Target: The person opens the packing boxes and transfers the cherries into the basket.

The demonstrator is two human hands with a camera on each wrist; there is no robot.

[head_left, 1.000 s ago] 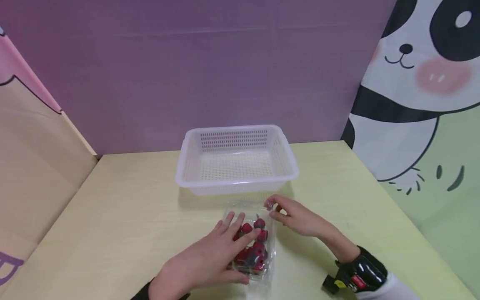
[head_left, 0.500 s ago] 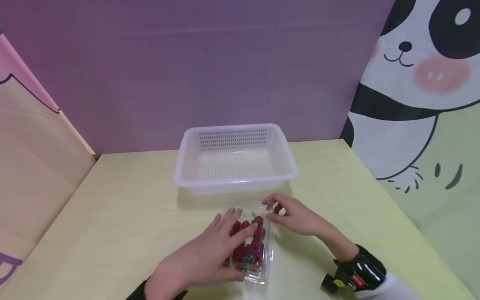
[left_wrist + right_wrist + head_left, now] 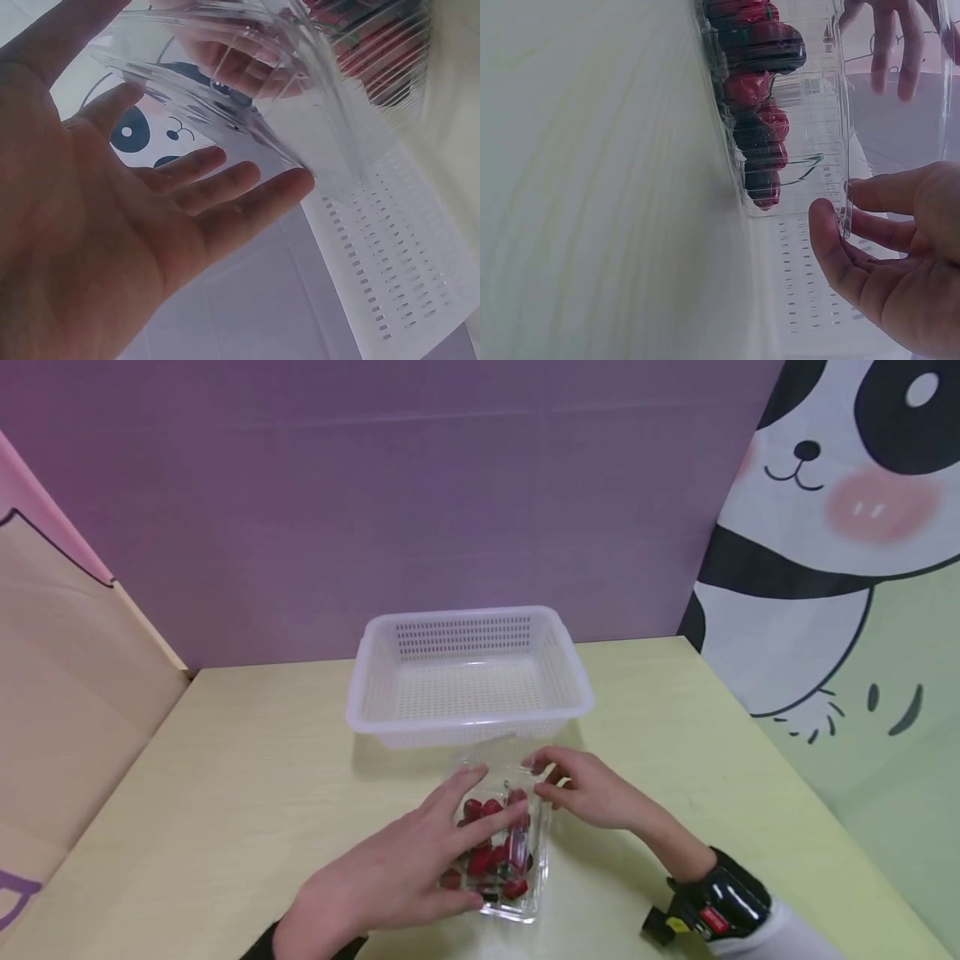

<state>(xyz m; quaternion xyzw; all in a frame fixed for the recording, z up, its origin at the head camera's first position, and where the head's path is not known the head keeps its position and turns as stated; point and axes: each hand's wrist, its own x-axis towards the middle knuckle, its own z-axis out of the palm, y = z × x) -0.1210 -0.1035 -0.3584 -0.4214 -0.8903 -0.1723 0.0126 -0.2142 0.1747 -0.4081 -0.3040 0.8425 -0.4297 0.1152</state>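
A clear plastic clamshell box (image 3: 531, 902) of small dark-red fruits (image 3: 480, 860), some with thin stems, lies on the table. In the right wrist view its fruits (image 3: 761, 131) show through the side wall. My right hand (image 3: 592, 787) pinches the box's rim at the far right corner between thumb and fingers. The clear lid (image 3: 255, 127) stands partly lifted in the left wrist view. My left hand (image 3: 408, 856) is over the box with fingers spread and fairly straight, at the lid's edge. It hides part of the fruit.
A white perforated basket (image 3: 468, 727) stands just beyond the box, near the back of the pale wooden table (image 3: 262, 760). A purple backdrop (image 3: 375, 510) rises behind it. A panda-print wall (image 3: 795, 643) borders the right side.
The lid has risen from the box, its edge now up near the basket. My left hand has shifted slightly left and spread. My right hand keeps its pinch at the corner.
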